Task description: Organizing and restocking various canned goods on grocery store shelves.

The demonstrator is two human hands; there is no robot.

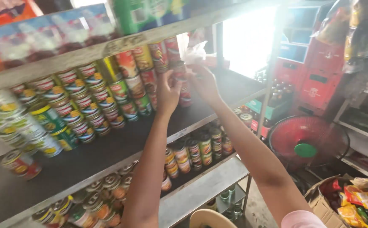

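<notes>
A cardboard box [319, 202] of snack packets [361, 200] and a red fan [306, 141] are seen lowest, down right. Higher up, both hands are raised close together at the shelf [66, 164]: left hand [168, 90] and right hand [203, 82] are wrapped around one can [179, 69], topping a stack beside rows of stacked cans [87, 101]

Both hands [187, 86] raised, fingers seemingly curled.

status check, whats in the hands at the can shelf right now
Left hand and right hand both raised on one red-labelled can at the stack's right end. Thin white bag bunched above right hand. Stacked cans close beside.
</notes>
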